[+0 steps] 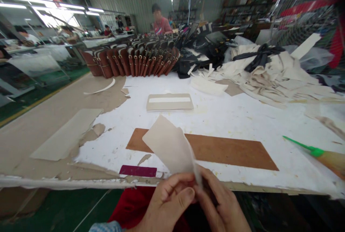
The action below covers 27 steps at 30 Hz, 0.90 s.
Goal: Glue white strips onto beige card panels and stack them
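Note:
A thin cream-coloured sheet [169, 145], curved along its length, is held up over the table's near edge. My left hand [172, 199] is closed on its lower end, thumb on top. Beside it my right hand [218, 199] grips the same end; its fingertips are partly hidden behind the sheet. Beneath the sheet lies a long brown strip [231, 151] that looks like leather, flat on the white-covered table. A small dark purple piece [138, 171] rests near the front edge, left of my hands. Farther back is a beige rectangular panel [169, 107] with a white stripe.
Brown strapped leather pieces [134, 59] stand in a row at the back. Black items [202, 50] and a heap of cream pieces [275, 70] lie to their right. A green-nozzled bottle [320, 153] is at the right edge. A person [161, 23] is beyond the table.

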{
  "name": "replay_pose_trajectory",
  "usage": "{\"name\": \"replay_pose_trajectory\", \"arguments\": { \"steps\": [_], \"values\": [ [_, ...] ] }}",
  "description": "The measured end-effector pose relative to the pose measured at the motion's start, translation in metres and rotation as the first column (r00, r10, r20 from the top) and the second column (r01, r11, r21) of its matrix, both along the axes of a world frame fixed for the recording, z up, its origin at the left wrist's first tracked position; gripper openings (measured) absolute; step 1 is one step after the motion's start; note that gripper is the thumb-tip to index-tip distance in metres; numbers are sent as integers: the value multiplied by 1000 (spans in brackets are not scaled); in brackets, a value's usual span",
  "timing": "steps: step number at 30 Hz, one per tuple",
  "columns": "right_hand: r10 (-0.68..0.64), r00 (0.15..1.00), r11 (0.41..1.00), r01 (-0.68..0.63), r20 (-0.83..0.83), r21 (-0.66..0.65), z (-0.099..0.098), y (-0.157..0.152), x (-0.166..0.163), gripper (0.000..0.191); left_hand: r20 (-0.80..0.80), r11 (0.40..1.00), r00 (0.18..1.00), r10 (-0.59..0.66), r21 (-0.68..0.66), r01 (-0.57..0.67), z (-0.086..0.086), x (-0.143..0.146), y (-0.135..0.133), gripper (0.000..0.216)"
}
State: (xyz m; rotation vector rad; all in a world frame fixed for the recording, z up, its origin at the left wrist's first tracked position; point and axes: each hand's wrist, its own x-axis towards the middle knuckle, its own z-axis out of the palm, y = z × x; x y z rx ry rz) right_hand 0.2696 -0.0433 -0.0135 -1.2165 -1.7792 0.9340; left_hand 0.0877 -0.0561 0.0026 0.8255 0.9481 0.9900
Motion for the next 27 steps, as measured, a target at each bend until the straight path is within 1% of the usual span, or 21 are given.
{"name": "replay_pose_trajectory", "arguments": {
  "steps": [1,2,3,4,5,6,7,8,9,11,13,16,18,20,22,24,27],
  "values": [
    [-51,999,998,51,9,-33,-2,2,6,30,-57,997,998,-24,75,28,-1,-1,0,40],
    [-115,993,991,115,18,-68,-3,3,12,29,-142,985,990,-26,167,50,-3,-2,1,37],
    [-189,982,977,191,27,-100,-3,5,18,31,-249,958,969,5,280,66,-4,-4,3,33],
    [-262,964,955,265,39,-133,-2,7,24,33,-361,911,930,68,403,90,-5,-7,4,29],
    [-323,945,929,328,55,-170,0,9,29,37,-463,844,874,148,520,132,-6,-10,7,28],
    [-376,924,900,383,75,-208,2,11,34,42,-544,766,806,231,613,194,-6,-12,9,29],
    [-412,906,874,424,99,-238,4,14,39,45,-606,688,735,305,674,269,-6,-15,12,32],
    [-436,891,855,453,125,-252,6,17,44,46,-652,622,668,358,700,351,-6,-17,15,34],
    [-439,885,849,465,155,-251,7,21,49,47,-690,570,608,392,701,428,-6,-19,17,35],
    [-429,872,855,476,236,-205,7,31,60,46,-748,518,503,434,664,539,-6,-21,22,34],
    [-409,847,865,479,340,-153,7,42,71,44,-770,495,431,471,635,594,-7,-21,25,33],
    [-365,794,880,465,486,-99,8,56,80,42,-766,460,372,524,622,634,-9,-20,29,35],
    [-343,758,890,451,555,-66,10,61,80,39,-771,459,337,540,605,650,-10,-20,32,35],
    [-347,716,891,454,606,-27,11,63,77,36,-779,473,306,547,590,655,-10,-20,36,36],
    [-350,680,890,456,644,2,11,64,72,34,-782,474,296,548,582,661,-9,-20,40,37],
    [-351,651,888,460,673,18,11,64,69,33,-784,471,304,542,583,662,-8,-21,44,36],
    [-345,626,890,454,699,33,9,64,67,31,-786,484,319,530,589,647,-6,-20,49,36]
  ]
}}
